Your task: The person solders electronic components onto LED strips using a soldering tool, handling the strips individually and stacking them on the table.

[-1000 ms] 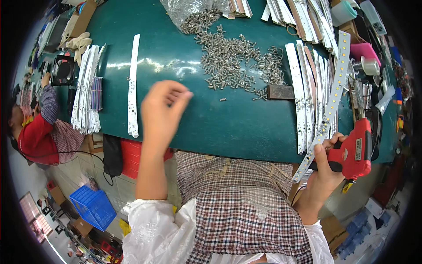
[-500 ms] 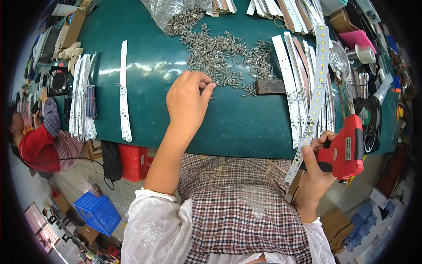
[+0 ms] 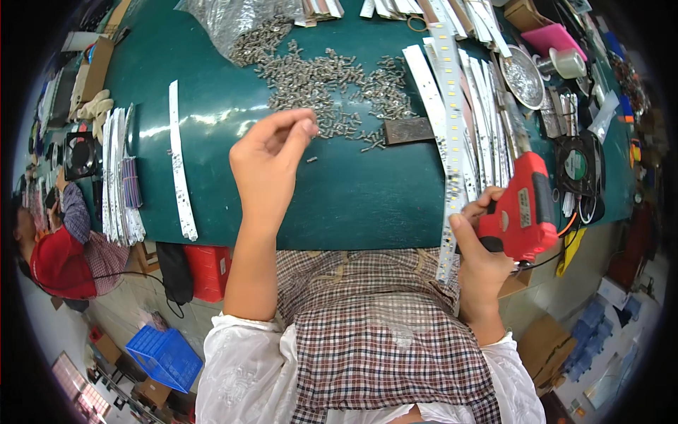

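Note:
My left hand [image 3: 272,159] is over the table, thumb and forefinger pinched at the near edge of a heap of small metal screw-like parts [image 3: 304,81]. What sits between the fingertips is too small to make out. One loose metal part [image 3: 311,160] lies just below them. In my right hand [image 3: 484,247] is a long white LED strip [image 3: 452,134], held upright between thumb and fingers near its lower end. The same hand is around a red and black pistol-shaped tool [image 3: 522,212] with a shaft pointing away from me.
White LED strips [image 3: 487,120] lie bundled behind the tool, beside a dark metal block [image 3: 409,131]. A single strip [image 3: 180,166] and another bundle [image 3: 116,177] lie left. A plastic bag [image 3: 212,25] is at the back; a metal bowl [image 3: 521,76] and black fan [image 3: 578,164] are right. A person [image 3: 63,244] sits far left.
The view has shifted, so the table things appear further left. My left hand has drawn slightly back from the heap, still pinched. The LED strip in my right hand stands more upright.

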`<move>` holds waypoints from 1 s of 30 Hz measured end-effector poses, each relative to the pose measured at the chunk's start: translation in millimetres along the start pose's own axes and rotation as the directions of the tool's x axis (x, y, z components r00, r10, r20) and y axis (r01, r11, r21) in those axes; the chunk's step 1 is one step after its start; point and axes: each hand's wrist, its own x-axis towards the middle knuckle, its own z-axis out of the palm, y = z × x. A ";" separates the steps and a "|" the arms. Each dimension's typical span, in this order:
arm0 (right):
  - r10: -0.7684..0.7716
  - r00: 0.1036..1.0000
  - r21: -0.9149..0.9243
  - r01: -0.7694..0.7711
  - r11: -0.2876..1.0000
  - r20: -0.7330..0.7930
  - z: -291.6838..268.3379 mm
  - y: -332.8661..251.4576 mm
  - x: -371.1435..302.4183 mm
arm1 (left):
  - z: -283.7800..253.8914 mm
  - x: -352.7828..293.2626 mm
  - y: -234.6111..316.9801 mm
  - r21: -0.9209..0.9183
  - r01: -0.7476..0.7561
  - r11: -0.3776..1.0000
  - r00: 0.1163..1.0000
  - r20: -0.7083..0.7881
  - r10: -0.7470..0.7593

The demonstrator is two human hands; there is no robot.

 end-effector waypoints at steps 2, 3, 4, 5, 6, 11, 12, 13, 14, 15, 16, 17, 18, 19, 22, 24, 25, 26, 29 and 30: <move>0.006 1.000 0.046 -0.006 0.999 -0.018 6.5 2.7 0.6 | 4.9 -12.2 12.2 -0.216 0.237 0.947 0.945 0.276 -0.174; 0.005 1.000 0.047 -0.005 0.999 0.002 7.9 4.4 0.5 | 7.7 -20.2 11.3 -0.274 0.282 0.919 0.908 0.386 -0.164; 0.001 1.000 0.031 -0.001 1.000 0.016 8.0 7.2 0.1 | 12.0 -27.8 13.5 -0.281 0.320 0.905 0.874 0.455 -0.168; 0.013 0.999 0.035 -0.014 0.999 0.031 10.2 9.0 -0.2 | 16.2 -34.1 14.5 -0.282 0.358 0.890 0.835 0.523 -0.171; 0.016 0.999 0.029 -0.017 0.999 0.045 10.8 10.3 -0.6 | 20.5 -39.4 15.9 -0.286 0.359 0.888 0.833 0.527 -0.168; 0.057 0.995 0.050 -0.061 0.997 0.081 10.6 11.7 -3.1 | 31.9 -50.1 13.9 -0.318 0.643 0.697 0.700 0.612 -0.367; 0.057 0.995 0.049 -0.061 0.997 0.079 10.4 11.7 -3.6 | 33.0 -51.4 13.1 -0.318 0.643 0.696 0.699 0.614 -0.366; 0.064 0.995 0.054 -0.068 0.996 0.080 10.3 11.9 -4.0 | 33.9 -52.6 12.5 -0.332 0.654 0.680 0.695 0.618 -0.367; 0.071 0.994 0.060 -0.076 0.995 0.080 10.5 12.4 -4.6 | 34.4 -53.3 11.6 -0.345 0.664 0.663 0.691 0.623 -0.367; 0.078 0.994 0.067 -0.083 0.994 0.080 10.4 12.9 -5.0 | 34.7 -54.0 10.1 -0.344 0.664 0.663 0.690 0.625 -0.366; 0.077 0.994 0.068 -0.083 0.994 0.079 10.0 13.7 -5.2 | 34.9 -54.6 8.3 -0.366 0.671 0.645 0.688 0.632 -0.357; 0.075 0.993 0.069 -0.081 0.994 0.088 9.2 14.9 -5.4 | 35.1 -55.2 7.0 -0.388 0.677 0.625 0.687 0.638 -0.348; 0.072 0.993 0.070 -0.079 0.994 0.098 8.7 15.9 -5.5 | 35.5 -55.5 6.5 -0.388 0.677 0.626 0.687 0.638 -0.348; 0.072 0.993 0.071 -0.079 0.994 0.098 8.4 16.8 -5.8 | 36.1 -55.7 6.2 -0.394 0.672 0.627 0.693 0.632 -0.346; 0.072 0.992 0.086 -0.081 0.993 0.102 6.7 18.6 -6.9 | 37.1 -56.3 5.5 -0.406 0.658 0.634 0.707 0.624 -0.333; 0.080 0.991 0.110 -0.092 0.990 0.105 5.8 19.3 -7.7 | 37.5 -57.3 5.7 -0.412 0.647 0.641 0.715 0.621 -0.322; 0.079 0.991 0.112 -0.091 0.990 0.106 5.0 19.6 -8.0 | 38.4 -58.1 6.3 -0.420 0.647 0.637 0.718 0.617 -0.322; 0.076 0.991 0.116 -0.089 0.989 0.113 5.0 20.2 -7.9 | 38.6 -58.2 5.7 -0.430 0.648 0.629 0.720 0.614 -0.323; 0.055 0.991 0.115 -0.069 0.991 0.124 6.6 19.8 -7.5 | 38.9 -59.4 4.9 -0.441 0.646 0.622 0.727 0.604 -0.327; 0.036 0.991 0.110 -0.050 0.993 0.126 6.6 19.5 -7.7 | 39.4 -60.0 5.5 -0.441 0.646 0.623 0.727 0.604 -0.326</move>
